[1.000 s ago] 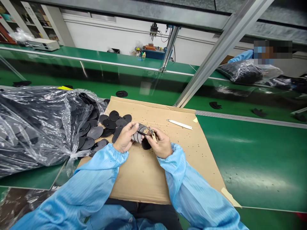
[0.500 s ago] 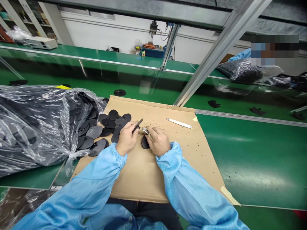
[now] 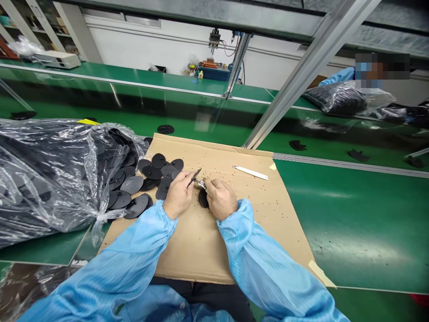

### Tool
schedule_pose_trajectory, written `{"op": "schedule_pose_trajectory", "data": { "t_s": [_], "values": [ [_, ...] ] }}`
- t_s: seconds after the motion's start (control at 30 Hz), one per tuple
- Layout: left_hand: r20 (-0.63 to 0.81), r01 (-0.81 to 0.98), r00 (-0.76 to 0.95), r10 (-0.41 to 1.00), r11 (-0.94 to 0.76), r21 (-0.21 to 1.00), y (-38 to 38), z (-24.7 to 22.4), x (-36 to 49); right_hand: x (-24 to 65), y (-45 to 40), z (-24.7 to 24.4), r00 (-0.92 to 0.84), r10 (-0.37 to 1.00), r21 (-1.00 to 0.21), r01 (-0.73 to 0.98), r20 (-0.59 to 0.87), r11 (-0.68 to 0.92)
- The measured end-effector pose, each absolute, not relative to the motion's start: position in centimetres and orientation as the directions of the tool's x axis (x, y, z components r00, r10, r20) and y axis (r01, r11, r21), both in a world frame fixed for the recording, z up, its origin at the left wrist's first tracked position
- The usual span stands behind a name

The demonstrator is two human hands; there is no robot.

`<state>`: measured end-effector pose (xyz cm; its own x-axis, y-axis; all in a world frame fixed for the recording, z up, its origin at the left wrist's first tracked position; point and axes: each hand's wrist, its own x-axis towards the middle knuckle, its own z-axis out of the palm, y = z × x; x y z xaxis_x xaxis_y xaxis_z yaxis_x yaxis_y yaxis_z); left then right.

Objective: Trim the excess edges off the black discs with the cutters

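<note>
One black disc (image 3: 194,177), pinched edge-on in my left hand (image 3: 178,193); metal nippers (image 3: 201,184), clasped in my right hand (image 3: 221,197), tips now closer between them, apparently engaging the disc.

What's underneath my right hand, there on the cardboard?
A black disc lies on the cardboard, its left part showing past your right hand; the hand covers the rest. Anything else under there is hidden.

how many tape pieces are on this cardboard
2: one tape piece at the far right corner of the cardboard, another at its near right corner; more may be hidden.
</note>
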<state>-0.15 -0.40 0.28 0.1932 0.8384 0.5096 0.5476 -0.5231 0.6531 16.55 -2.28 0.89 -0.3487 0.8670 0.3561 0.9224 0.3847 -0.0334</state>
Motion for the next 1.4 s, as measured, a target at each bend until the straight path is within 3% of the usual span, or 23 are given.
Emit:
{"op": "schedule_pose_trajectory", "data": {
  "t_s": [0.37, 0.43, 0.53, 0.6, 0.7, 0.77, 0.83, 1.03, 1.13, 1.3, 1.4],
  "values": [
    [0.477, 0.560, 0.234, 0.847, -0.519, 0.646, -0.6, -0.1, 0.0, 16.1, -2.8, 1.7, -0.338, 0.914, 0.027, 0.940, 0.226, 0.341],
    [0.475, 0.550, 0.227, 0.850, -0.515, 0.658, -0.6, 0.0, 0.0, 16.1, -2.8, 1.7, -0.320, 0.924, -0.013, 0.944, 0.209, 0.330],
    [0.433, 0.498, 0.169, 0.885, -0.456, 0.738, -0.5, 0.2, 0.1, 16.2, -2.8, 1.4, -0.269, 0.929, -0.164, 0.935, 0.253, 0.315],
    [0.310, 0.381, 0.081, 0.947, -0.317, 0.869, -0.4, 0.3, 0.3, 16.4, -2.5, 1.1, -0.209, 0.916, -0.290, 0.904, 0.343, 0.314],
    [0.012, -0.057, 0.023, 1.000, -0.010, 0.998, -0.2, 0.6, 0.6, 16.9, -2.1, 0.7, -0.113, 0.864, -0.411, 0.844, 0.491, 0.344],
    [-0.106, -0.334, 0.082, 0.991, 0.128, 0.934, -0.1, 0.9, 0.7, 17.2, -1.9, 0.7, -0.074, 0.835, -0.452, 0.813, 0.545, 0.367],
    [-0.145, -0.479, 0.144, 0.979, 0.197, 0.855, 0.0, 1.2, 0.6, 17.3, -1.7, 0.7, -0.047, 0.820, -0.493, 0.779, 0.570, 0.388],
    [-0.211, -0.617, 0.260, 0.942, 0.331, 0.714, 0.3, 1.6, 0.1, 17.1, -1.7, 0.4, 0.001, 0.834, -0.661, 0.610, 0.552, 0.437],
    [-0.224, -0.622, 0.265, 0.938, 0.344, 0.704, 0.4, 1.6, 0.0, 17.4, -1.4, 0.1, 0.000, 0.840, -0.652, 0.631, 0.543, 0.421],
    [-0.197, -0.615, 0.203, 0.959, 0.282, 0.737, 0.3, 1.6, 0.1, 18.9, -0.4, 0.0, 0.034, 0.861, -0.516, 0.812, 0.507, 0.272],
    [-0.176, -0.643, 0.144, 0.974, 0.227, 0.731, 0.4, 1.5, 0.1, 19.4, -0.4, 0.8, 0.002, 0.805, -0.457, 0.823, 0.594, 0.336]
  ]
}}
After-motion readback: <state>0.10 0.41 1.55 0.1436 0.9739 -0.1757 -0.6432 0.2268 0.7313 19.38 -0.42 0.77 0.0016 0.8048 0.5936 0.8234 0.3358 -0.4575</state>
